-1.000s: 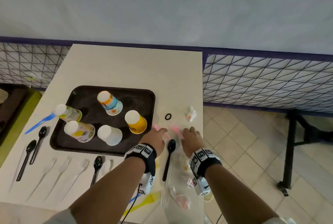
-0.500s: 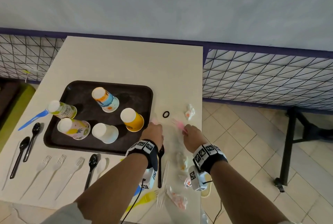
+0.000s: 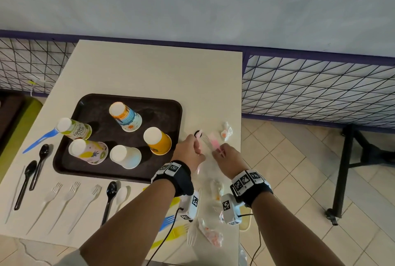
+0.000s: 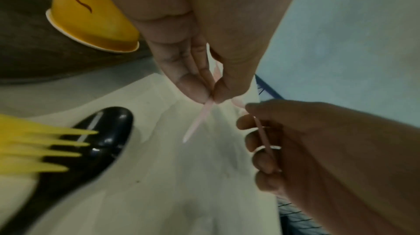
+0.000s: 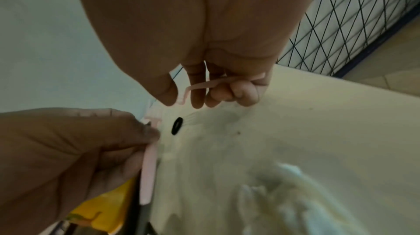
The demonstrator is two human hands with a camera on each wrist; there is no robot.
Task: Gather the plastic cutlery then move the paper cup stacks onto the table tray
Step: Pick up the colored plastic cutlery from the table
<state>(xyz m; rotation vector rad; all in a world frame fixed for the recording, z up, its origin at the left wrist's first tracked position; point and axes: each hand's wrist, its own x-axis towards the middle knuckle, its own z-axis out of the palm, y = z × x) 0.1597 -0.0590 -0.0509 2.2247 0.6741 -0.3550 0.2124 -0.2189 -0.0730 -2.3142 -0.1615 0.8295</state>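
A: Starting at the left of the cream table (image 3: 149, 73), we see a blue plastic utensil (image 3: 38, 141), two black plastic spoons (image 3: 32, 178) and three clear plastic forks (image 3: 64, 201) along the near edge.

B: Next we see the dark brown rectangular tray (image 3: 89, 103) carrying five upturned paper cups; the orange paper cup (image 3: 159, 142) stands nearest its right rim. Below the tray lie another black spoon (image 3: 110, 197) and a white plastic spoon (image 3: 121, 196).

A: Just right of the tray, our left hand (image 3: 190, 152) pinches a pale pink plastic fork (image 4: 200, 118) between thumb and fingertips, lifted off the table.

B: Close beside it, our right hand (image 3: 228, 158) curls its fingers around a second pink plastic fork (image 5: 204, 84), also raised.

A: A small black ring (image 5: 176, 125) lies on the table between them, and a crumpled clear wrapper (image 3: 226, 132) sits beyond, near the right edge.
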